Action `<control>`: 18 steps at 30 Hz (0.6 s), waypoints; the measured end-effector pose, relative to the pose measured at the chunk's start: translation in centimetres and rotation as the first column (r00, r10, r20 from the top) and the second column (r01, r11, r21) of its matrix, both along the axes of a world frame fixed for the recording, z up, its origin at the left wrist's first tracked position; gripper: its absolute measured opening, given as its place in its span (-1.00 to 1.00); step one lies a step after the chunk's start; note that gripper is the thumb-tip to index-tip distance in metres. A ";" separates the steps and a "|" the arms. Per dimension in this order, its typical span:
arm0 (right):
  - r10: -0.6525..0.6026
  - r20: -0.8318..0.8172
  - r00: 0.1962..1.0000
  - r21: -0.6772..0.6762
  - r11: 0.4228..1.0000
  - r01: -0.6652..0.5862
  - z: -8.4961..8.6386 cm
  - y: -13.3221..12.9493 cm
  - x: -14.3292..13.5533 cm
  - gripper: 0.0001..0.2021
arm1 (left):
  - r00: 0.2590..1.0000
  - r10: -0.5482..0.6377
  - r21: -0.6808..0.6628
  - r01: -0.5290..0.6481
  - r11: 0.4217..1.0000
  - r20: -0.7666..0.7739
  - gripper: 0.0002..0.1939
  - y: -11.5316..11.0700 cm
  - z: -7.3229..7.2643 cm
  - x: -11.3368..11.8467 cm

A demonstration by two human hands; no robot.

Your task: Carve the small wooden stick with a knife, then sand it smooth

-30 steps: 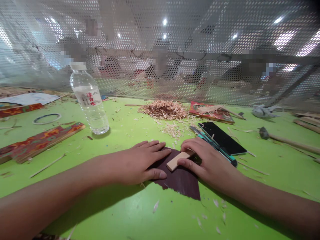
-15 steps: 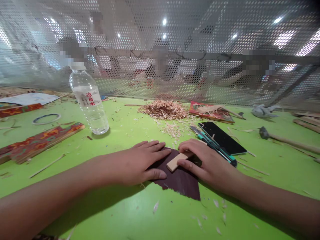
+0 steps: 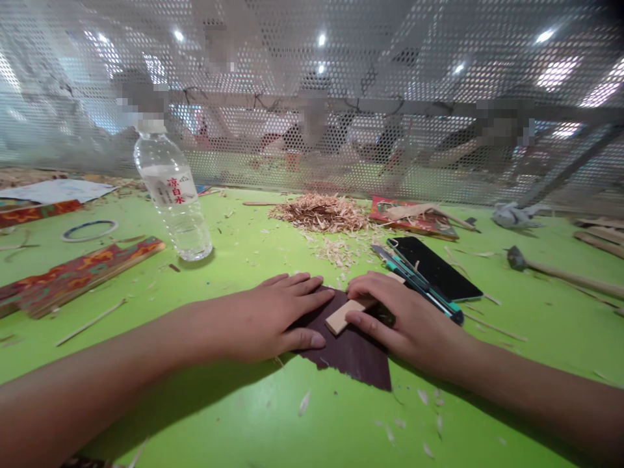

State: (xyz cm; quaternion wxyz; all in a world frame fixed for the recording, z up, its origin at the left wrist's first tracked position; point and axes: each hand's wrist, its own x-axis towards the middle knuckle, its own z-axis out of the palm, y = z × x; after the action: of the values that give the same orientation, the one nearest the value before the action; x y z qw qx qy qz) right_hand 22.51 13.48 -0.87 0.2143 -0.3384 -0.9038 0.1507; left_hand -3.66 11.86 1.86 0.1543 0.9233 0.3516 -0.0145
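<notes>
A torn-edged sheet of dark brown sandpaper (image 3: 358, 361) lies on the green table (image 3: 234, 416). My left hand (image 3: 287, 318) rests flat on its left side, fingers stretched out and holding nothing. Over the right side of the sheet, my right hand (image 3: 390, 305) grips a small pale strip of wood (image 3: 342, 316) between thumb and fingers. The strip's near end shows against the sandpaper, while part of its length is hidden under the fingers. Just beyond my right hand lie a teal utility knife (image 3: 419, 283) and a black phone (image 3: 433, 266).
A water bottle (image 3: 173, 195) stands at the left, near painted wood pieces (image 3: 82, 273) and a tape ring (image 3: 89, 230). Wood shavings (image 3: 322, 213) are heaped ahead. At the right lies a hammer (image 3: 560, 270). Behind the table rises a perforated metal screen (image 3: 273, 143), with people beyond it.
Both hands, the sandpaper and the wood strip look almost unmoved. The view has shifted very slightly, and a person behind the screen has moved a little to the right.
</notes>
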 end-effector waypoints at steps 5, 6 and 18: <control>0.005 0.006 1.000 -0.015 1.000 -0.005 0.0 -0.1 0.0 -0.80 | 1.000 0.002 -0.001 -0.002 1.000 -0.017 -0.28 0.0 0.0 0.0; 0.005 0.007 1.000 -0.016 1.000 -0.005 0.0 -0.1 0.0 -0.80 | 1.000 0.003 -0.002 -0.003 1.000 -0.016 -0.28 0.0 0.0 0.1; 0.031 0.016 0.999 0.026 0.999 -0.031 -0.3 0.1 0.1 -0.80 | 1.000 0.006 -0.006 -0.006 1.000 -0.025 -0.29 0.0 0.2 0.2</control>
State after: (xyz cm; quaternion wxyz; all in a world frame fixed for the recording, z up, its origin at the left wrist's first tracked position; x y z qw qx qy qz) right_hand 22.65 13.56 -1.19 0.2093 -0.3227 -0.9125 0.1394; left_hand -3.50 11.85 2.06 0.1527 0.9214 0.3563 -0.0265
